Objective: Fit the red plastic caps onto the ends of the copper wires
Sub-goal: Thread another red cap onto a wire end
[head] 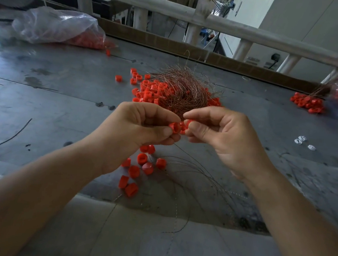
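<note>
Both hands are up and close together, fingertips almost touching. The left hand [141, 129] pinches a red cap [174, 127] between thumb and curled fingers, its open mouth turned this way. The right hand [220, 136] is curled in too, thumb and forefinger nipping a second cap [188, 122] that sits right against the first. Whether a wire end is already inside either cap, I cannot tell.

Just beyond the fingertips lies the tangled bundle of copper wires [179, 92], resting over a heap of loose caps [148, 91]. Below the left wrist, a scatter of capped pieces [137, 172] lies on the grey table [45, 86], and thin wire strands [191, 170] curve away under the right wrist. Far off to the left of the left hand sits a clear plastic bag [58, 26] with more red caps inside. Well out to the right of the right hand is another small pile [307, 103].
</note>
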Action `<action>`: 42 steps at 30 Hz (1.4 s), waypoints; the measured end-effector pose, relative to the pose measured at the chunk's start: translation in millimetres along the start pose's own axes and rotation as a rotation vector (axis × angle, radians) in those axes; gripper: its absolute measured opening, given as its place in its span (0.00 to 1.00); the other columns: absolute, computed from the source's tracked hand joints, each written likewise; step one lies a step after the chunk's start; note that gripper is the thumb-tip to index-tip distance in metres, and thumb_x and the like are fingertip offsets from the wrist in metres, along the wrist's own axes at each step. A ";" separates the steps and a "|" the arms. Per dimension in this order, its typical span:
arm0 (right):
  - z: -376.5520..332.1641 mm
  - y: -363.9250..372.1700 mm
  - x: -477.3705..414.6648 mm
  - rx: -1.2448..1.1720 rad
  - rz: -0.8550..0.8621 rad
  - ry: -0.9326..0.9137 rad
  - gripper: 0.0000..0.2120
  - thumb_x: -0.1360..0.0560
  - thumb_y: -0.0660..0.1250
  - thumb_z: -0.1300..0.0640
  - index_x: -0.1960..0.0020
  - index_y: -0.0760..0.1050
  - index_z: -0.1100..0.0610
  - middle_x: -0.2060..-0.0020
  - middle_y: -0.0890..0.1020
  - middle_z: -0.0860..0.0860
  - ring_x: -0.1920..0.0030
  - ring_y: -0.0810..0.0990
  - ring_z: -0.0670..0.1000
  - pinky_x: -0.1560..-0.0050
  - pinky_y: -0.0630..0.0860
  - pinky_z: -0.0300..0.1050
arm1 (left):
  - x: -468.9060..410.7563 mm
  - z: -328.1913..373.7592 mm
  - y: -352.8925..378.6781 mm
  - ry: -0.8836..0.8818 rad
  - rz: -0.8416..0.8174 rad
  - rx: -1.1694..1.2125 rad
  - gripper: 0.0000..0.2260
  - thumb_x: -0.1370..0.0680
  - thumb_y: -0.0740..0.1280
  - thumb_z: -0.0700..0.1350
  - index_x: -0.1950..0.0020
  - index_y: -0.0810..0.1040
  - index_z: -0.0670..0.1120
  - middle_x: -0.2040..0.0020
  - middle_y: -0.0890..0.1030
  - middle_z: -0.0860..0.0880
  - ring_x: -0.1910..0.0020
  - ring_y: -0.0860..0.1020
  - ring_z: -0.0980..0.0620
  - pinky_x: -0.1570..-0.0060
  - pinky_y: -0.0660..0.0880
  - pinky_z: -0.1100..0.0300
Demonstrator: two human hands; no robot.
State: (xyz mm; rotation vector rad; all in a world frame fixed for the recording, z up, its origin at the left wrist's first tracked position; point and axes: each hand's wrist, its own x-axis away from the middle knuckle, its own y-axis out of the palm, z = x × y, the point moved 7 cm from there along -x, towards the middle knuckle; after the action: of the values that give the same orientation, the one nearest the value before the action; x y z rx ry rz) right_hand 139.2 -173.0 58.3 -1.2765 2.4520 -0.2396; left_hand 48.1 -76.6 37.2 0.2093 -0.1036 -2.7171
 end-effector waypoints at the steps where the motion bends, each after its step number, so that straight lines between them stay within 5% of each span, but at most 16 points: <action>1: -1.5 -0.4 0.3 -0.011 0.002 -0.007 0.10 0.30 0.67 0.67 0.56 0.78 0.52 0.66 0.81 0.47 0.63 0.80 0.45 0.61 0.78 0.36 | -0.1 -0.2 -0.2 0.001 0.002 -0.011 0.10 0.38 0.67 0.38 0.59 0.82 0.45 0.61 0.84 0.45 0.61 0.83 0.52 0.62 0.77 0.67; 8: -7.8 1.8 2.5 -0.124 0.009 -0.033 0.07 0.35 0.65 0.57 0.58 0.76 0.56 0.70 0.82 0.48 0.67 0.81 0.45 0.66 0.77 0.36 | -1.4 -0.1 -1.4 0.021 0.007 -0.003 0.10 0.39 0.68 0.39 0.62 0.84 0.49 0.61 0.85 0.47 0.61 0.83 0.52 0.62 0.77 0.67; 18: -7.4 0.0 2.8 -0.073 0.025 -0.078 0.08 0.35 0.67 0.60 0.56 0.76 0.54 0.66 0.81 0.48 0.64 0.82 0.46 0.63 0.78 0.37 | -0.9 1.6 -0.6 0.024 0.025 0.020 0.10 0.39 0.67 0.37 0.59 0.82 0.45 0.63 0.84 0.46 0.63 0.83 0.52 0.63 0.77 0.67; 29: -14.7 7.6 8.0 0.239 0.079 -0.245 0.14 0.33 0.71 0.64 0.56 0.76 0.47 0.61 0.80 0.41 0.58 0.81 0.41 0.56 0.76 0.32 | 0.1 3.0 -0.5 0.020 0.059 -0.009 0.10 0.40 0.67 0.38 0.60 0.81 0.45 0.66 0.84 0.47 0.66 0.82 0.54 0.65 0.76 0.69; 42: -26.3 9.1 13.4 0.399 0.121 -0.354 0.10 0.34 0.73 0.64 0.53 0.81 0.61 0.62 0.78 0.41 0.60 0.79 0.38 0.59 0.74 0.27 | 1.1 0.5 0.4 -0.011 0.046 -0.050 0.10 0.38 0.67 0.39 0.59 0.81 0.45 0.66 0.84 0.47 0.68 0.82 0.54 0.68 0.76 0.70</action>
State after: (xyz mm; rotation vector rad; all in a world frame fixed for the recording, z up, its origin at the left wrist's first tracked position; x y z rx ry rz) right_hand 114.9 -179.2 76.4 -0.9078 2.0409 -0.4079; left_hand 47.2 -77.4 37.6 0.1759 -0.0425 -2.6721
